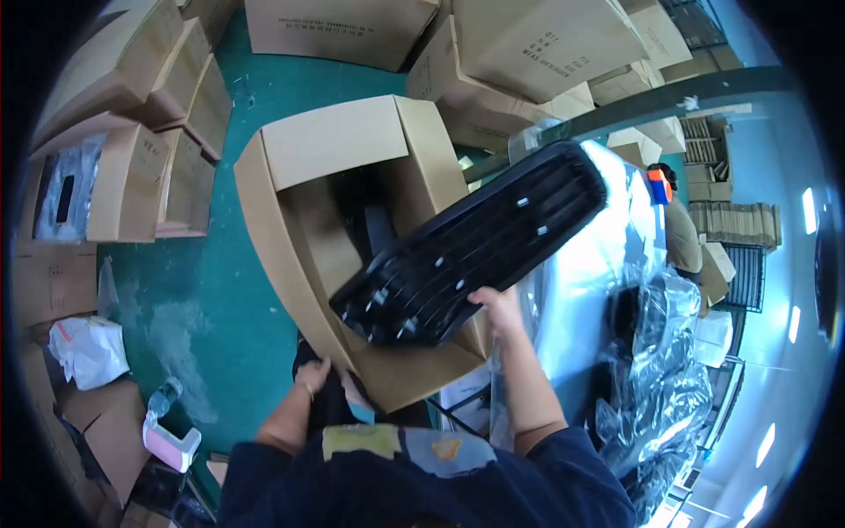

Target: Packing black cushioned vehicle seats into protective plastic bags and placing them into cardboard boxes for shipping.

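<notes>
Currently | black ribbed part point(488, 242): right hand point(500, 310) gripping near edge | left hand point(312, 376) apart, grip unclear

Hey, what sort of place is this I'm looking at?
Probably a warehouse or factory packing area: stacked cartons surround the green floor, what looks like flattened cardboard is piled farther back, and clear plastic wrapping lies bunched at the right.

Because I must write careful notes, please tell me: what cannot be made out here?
Head view, open carton: much of its floor, behind the black ribbed panel and in shadow.
Head view, right grip: most fingers, under the panel.
Head view, left grip: whether it holds anything; too small.
</notes>
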The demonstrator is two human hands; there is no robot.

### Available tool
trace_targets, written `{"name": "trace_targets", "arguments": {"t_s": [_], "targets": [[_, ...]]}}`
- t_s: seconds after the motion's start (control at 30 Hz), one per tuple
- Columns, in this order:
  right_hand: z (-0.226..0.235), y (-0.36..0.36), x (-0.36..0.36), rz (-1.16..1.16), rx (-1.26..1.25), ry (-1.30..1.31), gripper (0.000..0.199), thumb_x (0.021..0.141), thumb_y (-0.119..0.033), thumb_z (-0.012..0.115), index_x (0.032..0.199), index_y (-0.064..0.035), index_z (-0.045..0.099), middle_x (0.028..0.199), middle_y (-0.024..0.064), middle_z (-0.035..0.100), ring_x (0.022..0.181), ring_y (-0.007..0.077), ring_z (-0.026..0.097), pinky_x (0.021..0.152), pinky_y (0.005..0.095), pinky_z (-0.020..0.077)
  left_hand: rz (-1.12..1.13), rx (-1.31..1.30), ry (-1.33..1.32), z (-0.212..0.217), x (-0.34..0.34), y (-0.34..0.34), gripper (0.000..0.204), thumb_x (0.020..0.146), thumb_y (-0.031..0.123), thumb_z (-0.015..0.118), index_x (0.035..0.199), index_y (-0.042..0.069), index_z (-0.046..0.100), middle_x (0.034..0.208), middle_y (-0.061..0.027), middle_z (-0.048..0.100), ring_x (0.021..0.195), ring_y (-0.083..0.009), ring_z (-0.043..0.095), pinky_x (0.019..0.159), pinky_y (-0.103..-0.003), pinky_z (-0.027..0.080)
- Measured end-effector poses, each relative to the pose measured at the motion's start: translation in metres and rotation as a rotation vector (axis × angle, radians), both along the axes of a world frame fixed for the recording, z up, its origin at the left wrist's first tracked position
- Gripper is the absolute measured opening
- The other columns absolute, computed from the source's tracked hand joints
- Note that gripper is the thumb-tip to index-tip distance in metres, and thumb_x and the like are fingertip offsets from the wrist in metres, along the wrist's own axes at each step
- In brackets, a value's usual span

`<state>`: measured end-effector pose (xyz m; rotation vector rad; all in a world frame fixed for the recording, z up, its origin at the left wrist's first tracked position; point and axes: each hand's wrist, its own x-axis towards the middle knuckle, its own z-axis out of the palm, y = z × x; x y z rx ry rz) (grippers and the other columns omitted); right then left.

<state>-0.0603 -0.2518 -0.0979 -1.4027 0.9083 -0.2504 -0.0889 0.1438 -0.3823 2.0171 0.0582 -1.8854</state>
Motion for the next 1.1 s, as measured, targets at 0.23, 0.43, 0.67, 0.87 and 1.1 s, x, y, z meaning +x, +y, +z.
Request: {"name": "trace_targets", "arguments": {"t_s": [0.23,0.43,0.67,0.87,1.1], "targets": [[0.1,-0.009,-0.041,-0.148,0.124,-0.122,0.034,0.063,0.005,0.06,0.096,0.0003,0.058,0.084,0.0069,0.061,0.071,0.019,0.06,0.058,0.0273,0.0486,1.161,-0.811,0.565,0.217,0.096,-0.095,0.098,0.073,0.081,0.029,0.141,0.012,0.022,0.137,-0.0149,0.038,0.132,-0.0305,0.027,0.099,-0.057,0.029],[0.137,0.016,-0.095,-0.24,0.13,-0.25,0.033,0.067,0.004,0.06,0.1,0.0026,0.059,0.095,0.0119,0.062,0.085,0.0241,0.061,0.078,0.037,0.0499,1.395,-1.215,0.805,0.256,0.14,-0.129,0.104,0.063,0.087,0.033,0.141,0.018,0.023,0.14,-0.0114,0.035,0.129,-0.0339,0.03,0.1,-0.059,0.026],[0.19,0.014,-0.179,0.037,0.108,-0.82,0.046,0.085,-0.018,0.055,0.127,-0.0039,0.044,0.13,0.0173,0.046,0.122,0.0316,0.042,0.105,0.0467,0.0291,1.451,-1.372,0.309,0.245,0.175,-0.151,0.072,0.081,0.066,0.043,0.128,0.012,0.045,0.126,-0.009,0.051,0.116,-0.0292,0.047,0.099,-0.045,0.036],[0.173,0.036,-0.205,0.127,0.0,-1.088,0.043,0.093,-0.02,0.044,0.129,0.0007,0.037,0.134,0.0242,0.038,0.121,0.0342,0.043,0.099,0.0498,0.0381,1.432,-1.384,0.493,0.244,0.186,-0.127,0.068,0.083,0.063,0.043,0.128,0.012,0.045,0.126,-0.009,0.051,0.116,-0.0293,0.047,0.099,-0.044,0.036],[0.162,0.044,-0.215,-0.091,0.061,-1.133,0.034,0.092,-0.017,0.046,0.119,0.0034,0.046,0.126,0.0281,0.045,0.118,0.0341,0.047,0.098,0.0464,0.0404,1.332,-1.327,0.865,0.264,0.188,-0.146,0.064,0.085,0.059,0.043,0.127,0.011,0.046,0.126,-0.009,0.052,0.116,-0.0293,0.047,0.099,-0.043,0.037]]}}
